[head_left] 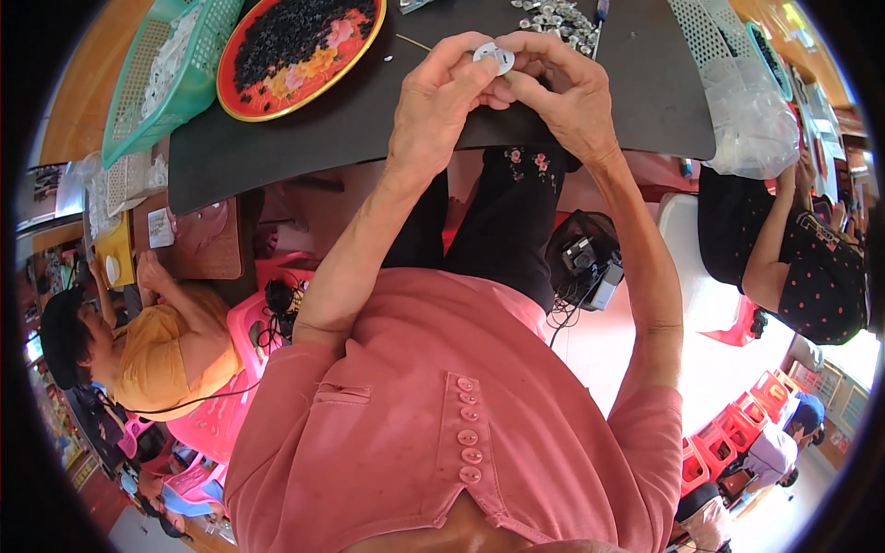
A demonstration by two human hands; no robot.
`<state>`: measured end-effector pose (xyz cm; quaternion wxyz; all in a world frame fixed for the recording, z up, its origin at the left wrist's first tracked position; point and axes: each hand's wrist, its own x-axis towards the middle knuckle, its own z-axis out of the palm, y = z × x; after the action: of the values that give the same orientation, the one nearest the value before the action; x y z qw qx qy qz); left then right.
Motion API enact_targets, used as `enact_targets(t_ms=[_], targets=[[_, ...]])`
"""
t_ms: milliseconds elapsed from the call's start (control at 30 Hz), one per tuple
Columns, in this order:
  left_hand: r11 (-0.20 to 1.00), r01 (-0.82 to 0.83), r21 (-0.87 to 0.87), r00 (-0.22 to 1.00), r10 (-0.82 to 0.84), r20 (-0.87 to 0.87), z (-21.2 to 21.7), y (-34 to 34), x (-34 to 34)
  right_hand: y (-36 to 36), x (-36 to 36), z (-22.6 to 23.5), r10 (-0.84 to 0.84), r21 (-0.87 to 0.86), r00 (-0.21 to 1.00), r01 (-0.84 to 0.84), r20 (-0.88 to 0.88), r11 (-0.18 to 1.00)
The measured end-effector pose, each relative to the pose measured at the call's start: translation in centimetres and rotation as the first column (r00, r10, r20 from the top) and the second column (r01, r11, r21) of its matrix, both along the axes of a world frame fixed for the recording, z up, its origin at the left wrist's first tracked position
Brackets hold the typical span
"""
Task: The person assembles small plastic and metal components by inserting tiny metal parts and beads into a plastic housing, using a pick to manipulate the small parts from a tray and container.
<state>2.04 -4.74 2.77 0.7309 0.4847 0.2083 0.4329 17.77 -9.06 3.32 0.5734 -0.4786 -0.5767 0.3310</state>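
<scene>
Near the table's front edge, my left hand (441,97) and my right hand (573,97) meet with fingers bent in. Between their fingertips is a small round white plastic piece (494,60) with dark openings in its face. My left thumb presses on its near side. The right thumb and fingers close in at its right edge; part of the piece is hidden by the fingers. A thin tan stick (413,42) shows just beyond my left hand. Past my right hand lies a pile of small clear and silvery pieces (558,20).
On the dark table (304,147) a red flowered tray (247,112) holds many small black pieces. Left of it stands a green basket (138,134) of white parts. A clear plastic bag (751,134) hangs at the right edge. People sit on both sides; a person in orange (175,359) is at left.
</scene>
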Motion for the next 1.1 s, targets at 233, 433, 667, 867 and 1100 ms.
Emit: enact_targets(t_ms=[233,433,667,867,1100], targets=[[0.995,-0.050,0.088,0.990,0.061,-0.129,-0.4,0.0,-0.9,-0.4,0.0,0.0,0.067,0.028,0.997,-0.068,0.048,0.997],[0.997,0.059,0.052,0.991,-0.053,-0.122,-0.4,-0.4,-1.3,-0.5,0.2,-0.3,0.036,-0.034,0.998,-0.038,-0.055,0.999],[0.999,0.047,-0.002,0.996,-0.047,-0.071,-0.3,-0.3,-1.3,-0.7,0.3,-0.4,0.065,-0.057,0.987,-0.074,-0.146,0.996],[0.992,0.069,-0.110,0.997,-0.072,-0.022,-0.1,-0.1,-1.3,-0.7,0.5,-0.5,0.041,-0.087,0.995,-0.049,-0.090,0.995],[0.992,0.064,-0.108,0.998,-0.066,-0.012,-0.1,-0.2,-1.3,-0.7,0.4,-0.6,0.048,-0.048,0.994,-0.053,-0.100,0.997]])
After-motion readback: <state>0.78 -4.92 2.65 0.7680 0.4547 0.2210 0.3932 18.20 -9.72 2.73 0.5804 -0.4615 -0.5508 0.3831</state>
